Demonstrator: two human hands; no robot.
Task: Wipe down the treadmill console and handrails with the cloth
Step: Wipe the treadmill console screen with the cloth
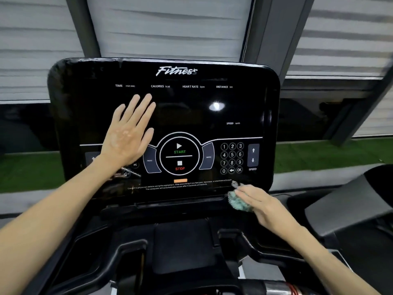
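You are bracing your left hand [129, 133], fingers straight and flat, on the console [191, 116] while your right hand [263, 204] is pressing the bunched cloth [239, 202] under near-straight fingers at its lower right edge, likely risking palm smears or a bumped START button [179, 149].

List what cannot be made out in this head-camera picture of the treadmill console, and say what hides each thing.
1. Cloth: mostly under the right hand, head view; its shape and whether the thumb grips it are hidden.
2. Left-side console buttons: covered by the left hand and wrist.
3. Warning text: too small and blurred to read fully.
4. Handrails: cut off by the bottom edge.
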